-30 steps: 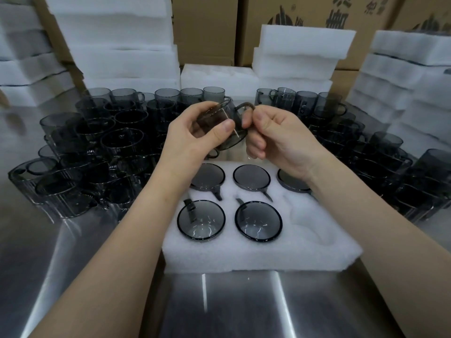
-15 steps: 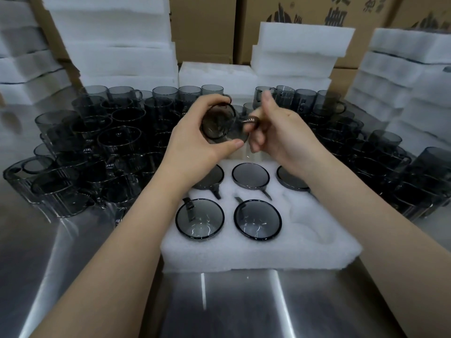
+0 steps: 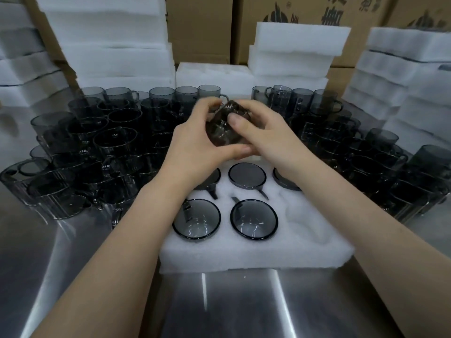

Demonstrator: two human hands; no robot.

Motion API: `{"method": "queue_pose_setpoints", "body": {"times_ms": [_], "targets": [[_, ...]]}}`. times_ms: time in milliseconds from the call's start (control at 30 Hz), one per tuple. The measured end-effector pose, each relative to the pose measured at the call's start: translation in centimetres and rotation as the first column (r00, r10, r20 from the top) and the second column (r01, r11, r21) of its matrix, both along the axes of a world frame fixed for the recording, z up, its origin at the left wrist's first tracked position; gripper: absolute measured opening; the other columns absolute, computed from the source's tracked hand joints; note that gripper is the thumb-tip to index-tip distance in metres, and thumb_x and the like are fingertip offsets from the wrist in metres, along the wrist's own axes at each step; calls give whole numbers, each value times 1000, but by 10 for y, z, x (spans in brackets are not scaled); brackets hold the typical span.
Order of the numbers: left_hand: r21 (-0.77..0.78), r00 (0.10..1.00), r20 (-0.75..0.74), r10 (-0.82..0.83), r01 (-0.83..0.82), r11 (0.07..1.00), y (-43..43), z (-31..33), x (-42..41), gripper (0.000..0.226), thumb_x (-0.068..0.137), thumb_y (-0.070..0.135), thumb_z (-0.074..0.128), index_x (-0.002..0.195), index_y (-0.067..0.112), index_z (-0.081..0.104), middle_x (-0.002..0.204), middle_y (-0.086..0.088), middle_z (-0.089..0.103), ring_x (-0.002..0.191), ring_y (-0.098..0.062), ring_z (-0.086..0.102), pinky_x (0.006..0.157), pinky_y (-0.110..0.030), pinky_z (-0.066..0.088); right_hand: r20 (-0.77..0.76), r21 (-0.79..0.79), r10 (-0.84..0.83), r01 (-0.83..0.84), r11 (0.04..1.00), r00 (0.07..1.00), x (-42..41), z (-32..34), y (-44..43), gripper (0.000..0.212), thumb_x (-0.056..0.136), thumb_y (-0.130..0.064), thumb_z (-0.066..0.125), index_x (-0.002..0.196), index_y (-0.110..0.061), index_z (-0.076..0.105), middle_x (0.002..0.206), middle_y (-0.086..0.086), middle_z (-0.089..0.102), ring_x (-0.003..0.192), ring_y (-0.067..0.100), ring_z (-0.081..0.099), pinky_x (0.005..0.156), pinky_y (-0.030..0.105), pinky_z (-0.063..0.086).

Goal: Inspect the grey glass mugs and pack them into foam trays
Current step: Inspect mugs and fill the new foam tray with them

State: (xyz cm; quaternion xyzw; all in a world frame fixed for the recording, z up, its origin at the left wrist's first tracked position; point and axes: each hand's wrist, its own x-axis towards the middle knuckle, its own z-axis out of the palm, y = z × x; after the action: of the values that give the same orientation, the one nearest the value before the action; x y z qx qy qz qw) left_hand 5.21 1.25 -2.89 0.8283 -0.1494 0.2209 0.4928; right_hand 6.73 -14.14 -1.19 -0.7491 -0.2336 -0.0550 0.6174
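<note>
Behind the gripped mug (image 3: 219,134), cartons (image 3: 200,28) carry cropped, illegible print.

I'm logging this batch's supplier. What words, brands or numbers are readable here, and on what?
Nothing reads clearly.
Cardboard boxes: dark printed characters and a logo, cut off at the frame's top, unreadable.
Loose mugs: tiny pale marks on the glass, too small to read.
Foam tray and held mug: no text visible.
</note>
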Motion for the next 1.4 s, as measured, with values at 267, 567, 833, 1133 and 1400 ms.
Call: {"method": "queue_pose_setpoints", "body": {"times_ms": [267, 567, 833, 1133, 1400], "targets": [[173, 997, 55, -50, 40, 984, -4, 0, -2, 72, 74, 46, 79, 137, 38, 48, 102, 25, 66, 98, 12, 60, 84, -1, 42, -103, 141, -69, 83, 986, 992, 3, 2, 2, 9, 93, -25, 61, 94, -20, 69, 94, 5, 71, 89, 20, 70, 70, 34, 56], [96, 993, 80, 89, -97, 991, -3, 1, -3, 56, 61, 58, 74, 104, 39, 43, 78, 21, 63, 78, 13, 59, 61, -5, 44, -23, -39, -63, 62, 997, 998, 2, -3, 3, 34, 91, -30, 67, 120, -22, 50, 110, 2, 65, 94, 3, 67, 74, 18, 54], [62, 972, 154, 178, -189, 980, -5, 4, -5, 60, 54, 68, 72, 85, 28, 41, 66, 18, 56, 69, 14, 54, 53, -6, 38, 89, 17, -67, 66, 998, 994, -8, 2, 8, 22, 105, -25, 42, 107, -24, 64, 97, 3, 68, 91, 32, 70, 70, 54, 60], [39, 985, 139, 100, -107, 994, -2, 6, -8, 68, 57, 56, 85, 102, 33, 39, 88, 26, 57, 82, 17, 56, 69, -5, 44, -298, 369, 246, -126, 921, 922, -3, 5, 4, 36, 102, -43, 38, 116, -19, 62, 123, 10, 68, 110, 27, 67, 82, 44, 59], [88, 983, 159, 94, -109, 990, -6, 7, -10, 68, 65, 53, 75, 126, 30, 56, 114, 12, 64, 110, -11, 57, 95, -34, 48, -237, 310, 82, -4, 951, 968, 1, 3, 0, 49, 102, -46, 39, 106, -6, 67, 103, 19, 73, 96, 35, 71, 78, 43, 60]]}}
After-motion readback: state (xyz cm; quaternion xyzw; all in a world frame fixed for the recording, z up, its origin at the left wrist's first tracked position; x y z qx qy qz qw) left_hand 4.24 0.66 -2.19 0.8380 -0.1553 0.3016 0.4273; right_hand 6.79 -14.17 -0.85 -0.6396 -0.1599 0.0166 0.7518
